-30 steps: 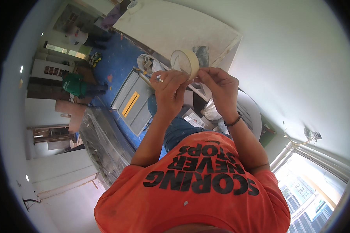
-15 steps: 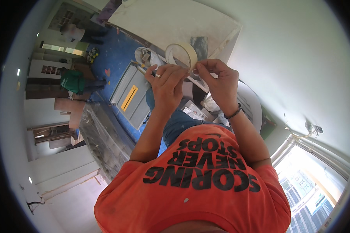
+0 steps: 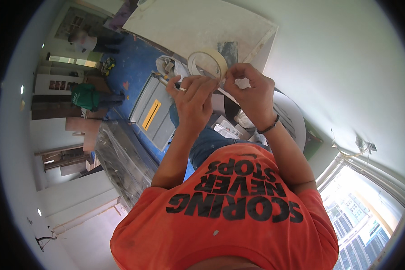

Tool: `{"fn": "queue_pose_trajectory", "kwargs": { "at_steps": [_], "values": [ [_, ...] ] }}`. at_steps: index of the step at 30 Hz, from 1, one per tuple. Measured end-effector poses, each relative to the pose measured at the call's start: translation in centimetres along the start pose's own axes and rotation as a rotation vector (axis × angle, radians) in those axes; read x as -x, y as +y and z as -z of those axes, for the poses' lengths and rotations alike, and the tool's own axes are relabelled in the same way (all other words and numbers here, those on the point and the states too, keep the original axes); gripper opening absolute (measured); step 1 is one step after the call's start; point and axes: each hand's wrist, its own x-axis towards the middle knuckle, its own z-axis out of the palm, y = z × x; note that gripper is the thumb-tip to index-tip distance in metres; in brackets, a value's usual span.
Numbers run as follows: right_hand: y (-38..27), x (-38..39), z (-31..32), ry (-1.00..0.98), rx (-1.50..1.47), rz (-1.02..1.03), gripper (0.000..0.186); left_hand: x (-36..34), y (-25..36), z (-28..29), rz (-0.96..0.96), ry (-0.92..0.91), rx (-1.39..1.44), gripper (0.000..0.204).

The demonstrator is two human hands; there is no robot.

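Observation:
A roll of cream masking tape [image 3: 219, 62] is held up in front of me, above the middle of the picture. My left hand [image 3: 192, 101], with a ring on one finger, grips the roll's lower edge with bent fingers. My right hand [image 3: 253, 94], a dark bracelet at its wrist, pinches at the roll's right rim, thumb and forefinger forming a ring shape. Whether a tape end is between those fingertips is too small to tell. Beyond the roll lies a pale board surface [image 3: 189, 24] with a grey patch [image 3: 228, 51].
Two other people [image 3: 83, 96] [image 3: 90, 42] stand at the left on a blue-covered floor [image 3: 126, 58]. A grey panel with a yellow label [image 3: 162, 130], bagged items [image 3: 243, 118] and plastic-covered material [image 3: 121, 157] surround my legs. A pale wall [image 3: 337, 76] and window [image 3: 360, 211] are on my right.
The roll and both hands have moved a little up and to the left. My right thumb and forefinger have curled into a rounder pinch at the rim.

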Motion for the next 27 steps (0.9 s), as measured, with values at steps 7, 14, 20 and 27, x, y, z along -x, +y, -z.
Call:
{"fn": "queue_pose_trajectory", "kwargs": {
  "at_steps": [7,14,20,27],
  "values": [
    [1.0,-1.1,-0.5,0.029,0.149,0.212,0.025,0.0,-0.2,0.1,0.000,-0.003,-0.008,0.027],
    [1.5,-0.9,-0.6,0.019,0.175,0.239,0.029,0.1,0.3,-0.1,0.087,0.001,0.050,0.018],
    [1.0,-0.5,-0.6,0.030,0.053,0.150,0.018,0.0,0.3,0.1,0.122,0.000,0.096,0.016],
    [0.5,-1.2,0.5,-0.026,0.117,0.292,0.015,0.0,0.0,0.5,0.103,-0.001,0.093,0.015]
  ]
}}
